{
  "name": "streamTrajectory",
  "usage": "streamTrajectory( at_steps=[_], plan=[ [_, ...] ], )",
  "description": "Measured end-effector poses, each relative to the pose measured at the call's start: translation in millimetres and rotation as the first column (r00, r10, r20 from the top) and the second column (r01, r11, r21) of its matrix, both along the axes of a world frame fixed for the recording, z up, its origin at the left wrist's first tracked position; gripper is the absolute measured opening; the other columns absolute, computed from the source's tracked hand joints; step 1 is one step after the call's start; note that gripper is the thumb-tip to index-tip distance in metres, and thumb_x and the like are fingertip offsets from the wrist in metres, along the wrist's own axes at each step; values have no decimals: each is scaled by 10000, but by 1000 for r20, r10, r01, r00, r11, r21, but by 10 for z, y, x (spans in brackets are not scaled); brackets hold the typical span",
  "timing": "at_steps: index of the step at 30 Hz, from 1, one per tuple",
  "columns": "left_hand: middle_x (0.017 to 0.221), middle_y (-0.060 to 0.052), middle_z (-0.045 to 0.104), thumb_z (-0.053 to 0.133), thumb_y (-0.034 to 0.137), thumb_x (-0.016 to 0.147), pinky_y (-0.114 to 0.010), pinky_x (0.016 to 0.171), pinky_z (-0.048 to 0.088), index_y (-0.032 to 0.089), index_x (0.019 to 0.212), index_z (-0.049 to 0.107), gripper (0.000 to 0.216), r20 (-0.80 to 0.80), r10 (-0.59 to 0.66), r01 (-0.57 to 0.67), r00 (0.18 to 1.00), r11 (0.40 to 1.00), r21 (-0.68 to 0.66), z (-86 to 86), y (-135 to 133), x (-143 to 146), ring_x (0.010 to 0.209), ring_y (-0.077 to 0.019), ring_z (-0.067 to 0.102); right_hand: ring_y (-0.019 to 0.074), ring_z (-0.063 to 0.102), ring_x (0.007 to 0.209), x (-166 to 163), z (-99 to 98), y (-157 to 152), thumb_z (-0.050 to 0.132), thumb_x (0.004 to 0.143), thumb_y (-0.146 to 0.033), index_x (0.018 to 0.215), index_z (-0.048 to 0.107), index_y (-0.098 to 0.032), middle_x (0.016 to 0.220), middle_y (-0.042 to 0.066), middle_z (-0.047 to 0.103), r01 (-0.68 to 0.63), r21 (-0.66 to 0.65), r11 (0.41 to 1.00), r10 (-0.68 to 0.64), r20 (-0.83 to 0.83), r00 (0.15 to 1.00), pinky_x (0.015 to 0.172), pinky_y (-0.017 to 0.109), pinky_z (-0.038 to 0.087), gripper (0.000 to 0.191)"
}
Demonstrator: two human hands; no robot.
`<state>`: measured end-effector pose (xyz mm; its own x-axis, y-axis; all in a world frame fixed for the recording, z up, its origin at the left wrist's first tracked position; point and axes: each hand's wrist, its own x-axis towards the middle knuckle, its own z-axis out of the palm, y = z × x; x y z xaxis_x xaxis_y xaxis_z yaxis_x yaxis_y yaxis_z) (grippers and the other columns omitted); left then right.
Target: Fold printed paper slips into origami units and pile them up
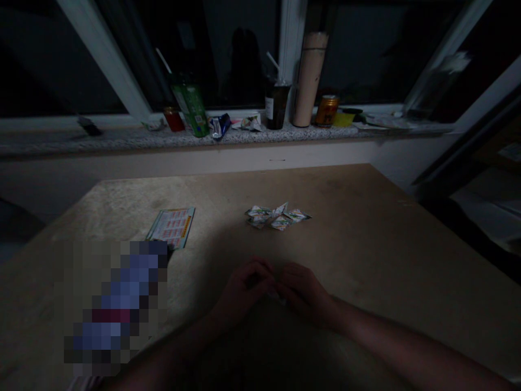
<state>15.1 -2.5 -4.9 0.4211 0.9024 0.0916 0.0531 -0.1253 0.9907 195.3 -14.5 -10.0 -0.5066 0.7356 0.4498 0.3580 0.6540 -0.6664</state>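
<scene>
Closest in, low over the table (pixel 366 228): left hand (pixel 244 290) and right hand (pixel 303 293), knuckles up, fingers curled inward, tips meeting in the middle. Pinched there between both sets of fingertips, a scrap (pixel 278 296): small, pale, almost wholly covered by the fingers, with only a sliver showing in the dim light. Too dark to make out its print or shape, or to tell whether held on the board or just above it.

Straight ahead of the grip and apart from it: a pile of wrappers (pixel 277 216), white with green and red print, creased and folded into small pointed pieces, touching and overlapping one another.

Ahead and to the left of the grip, about as far out as the pile: a printed sheet (pixel 173 225), lying flat, with an orange-red grid of boxes, a green border and a yellow strip down one side.

Far beyond the grip, past the table's back edge: a speckled windowsill (pixel 81 142). Lined up along it, left to right: a red jar (pixel 174 119), a leaning green bottle (pixel 191 108), a dark cup (pixel 275 106) with a straw, a tall beige tumbler (pixel 309 81), an orange can (pixel 326 110). Behind all that, black window glass.
</scene>
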Motion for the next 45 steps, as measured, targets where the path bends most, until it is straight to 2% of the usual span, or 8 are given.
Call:
streamTrajectory(
  at_steps=[10, 15, 21, 32, 37, 42, 45],
  plan=[
    [837, -11, 539, 601, 284, 779, -221, 667, 404, 160, 700, 555, 154, 48, -36, 41, 998, 994, -105, 40, 6, 14, 733, -135, 517, 126, 426, 578, 6, 37, -29, 361, 926, -264, 629, 462, -182, 592, 6, 483, 19, -4, 1000, -19, -6, 1000, 570, 254, 335, 324],
    [854, -5, 534, 574, 249, 803, -218, 671, 392, 167, 739, 550, 107, 68, -62, 69, 996, 993, -94, 24, 10, 9, 735, -128, 504, 128, 432, 592, 14, 23, -24, 362, 926, -256, 643, 471, -179, 606, 10, 488, 16, 8, 1000, -16, 0, 1000, 580, 256, 337, 312],
    [837, -6, 522, 540, 232, 824, -232, 682, 388, 169, 764, 529, 87, 51, -62, 67, 997, 992, -102, 16, 5, 1, 741, -135, 491, 122, 418, 584, 25, 10, -22, 393, 916, -238, 638, 471, -180, 604, 0, 470, 71, 21, 997, -70, -36, 997, 562, 250, 326, 294],
    [864, -9, 558, 449, 201, 867, -253, 776, 392, 196, 881, 530, 83, -99, -16, 19, 995, 999, 28, -9, -59, -10, 828, -156, 520, 121, 407, 546, 25, 18, -16, 392, 913, -238, 625, 433, -191, 569, -10, 438, 187, 15, 982, -185, -102, 978, 511, 250, 311, 295],
    [884, -29, 589, 407, 185, 860, -267, 787, 401, 189, 802, 544, 149, -142, -53, 68, 988, 993, 100, 8, -43, 11, 828, -169, 541, 119, 409, 547, 38, -5, -13, 405, 909, -247, 628, 442, -191, 578, -15, 431, 212, -6, 977, -212, -105, 972, 510, 247, 310, 289],
    [991, -35, 631, 418, 196, 861, -286, 848, 383, 198, 841, 578, 162, -178, -42, 49, 983, 998, 39, 35, -65, 8, 926, -189, 558, 118, 420, 554, 44, -16, -12, 400, 907, -228, 637, 438, -193, 590, -14, 430, 296, -37, 954, -299, -127, 946, 511, 245, 318, 275],
    [837, -23, 640, 460, 257, 848, -268, 740, 417, 189, 846, 589, 146, -244, -13, 15, 970, 1000, 3, 57, -96, 7, 796, -182, 575, 121, 443, 571, 35, -15, -13, 410, 897, -216, 665, 459, -192, 606, -7, 454, 326, -64, 943, -331, -123, 935, 520, 244, 340, 238]
  ],
)
